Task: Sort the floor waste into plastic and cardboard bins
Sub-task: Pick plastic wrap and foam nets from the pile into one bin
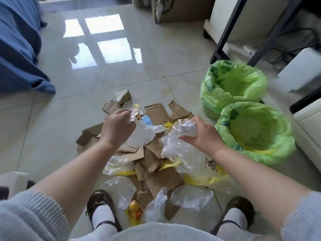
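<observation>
Left hand (116, 126) pinches crumpled clear wrapper (136, 114) | right hand (202, 134) grips clear plastic bag (175, 145), hanging lengthwise down toward cardboard pile (156, 164) beneath both hands

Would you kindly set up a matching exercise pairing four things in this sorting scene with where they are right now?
Column one:
1. Clear plastic bag
2. Near bin
3. Orange-yellow wrapper
4. Folded cardboard scrap

Column two:
A. On the floor between the shoes
B. At the far edge of the pile
C. In the grip of the right hand
D. Beside the pile, lined with green plastic

Pairs: 1-C, 2-D, 3-A, 4-B
</observation>
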A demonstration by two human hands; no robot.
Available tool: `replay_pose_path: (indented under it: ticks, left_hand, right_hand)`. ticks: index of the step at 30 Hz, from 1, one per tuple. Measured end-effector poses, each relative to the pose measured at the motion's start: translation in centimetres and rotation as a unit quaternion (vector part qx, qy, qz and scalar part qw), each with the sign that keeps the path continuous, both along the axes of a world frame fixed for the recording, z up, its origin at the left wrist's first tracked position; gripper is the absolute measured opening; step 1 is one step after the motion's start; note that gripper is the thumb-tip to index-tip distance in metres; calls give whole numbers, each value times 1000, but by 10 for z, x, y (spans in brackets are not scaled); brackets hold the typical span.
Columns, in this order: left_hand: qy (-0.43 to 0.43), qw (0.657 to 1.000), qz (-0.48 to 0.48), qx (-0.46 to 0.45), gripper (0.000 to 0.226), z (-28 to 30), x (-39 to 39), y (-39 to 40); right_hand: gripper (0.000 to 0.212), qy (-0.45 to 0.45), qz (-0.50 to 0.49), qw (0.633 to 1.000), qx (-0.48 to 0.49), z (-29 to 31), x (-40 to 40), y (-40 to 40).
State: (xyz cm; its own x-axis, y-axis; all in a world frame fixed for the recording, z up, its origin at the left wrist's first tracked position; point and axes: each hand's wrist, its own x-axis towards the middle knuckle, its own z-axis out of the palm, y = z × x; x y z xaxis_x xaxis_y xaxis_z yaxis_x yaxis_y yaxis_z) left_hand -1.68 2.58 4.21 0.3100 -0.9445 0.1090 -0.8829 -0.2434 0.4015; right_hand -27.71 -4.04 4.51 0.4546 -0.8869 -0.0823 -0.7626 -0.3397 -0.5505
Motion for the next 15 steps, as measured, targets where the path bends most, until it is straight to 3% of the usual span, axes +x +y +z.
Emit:
replay_pose_path:
  ticks: [4,9,11,15]
  left_hand:
    - [-9,999,-19,-34,38,33,-34,-5]
    - [30,994,-68,-79,18,70,-86,-24]
    - [58,992,-86,-74,16,81,-110,-34]
    - [138,975,-143,-101,49,97,-162,-58]
  right_hand:
    - [40,-45,-63,996,-50,36,-25,-7]
    - [35,-98,-110,987,-67,93,-72,-28]
    - [12,-109,-130,982,-80,115,-96,-37]
    - [43,-130,-195,960,-154,144,-144,-52]
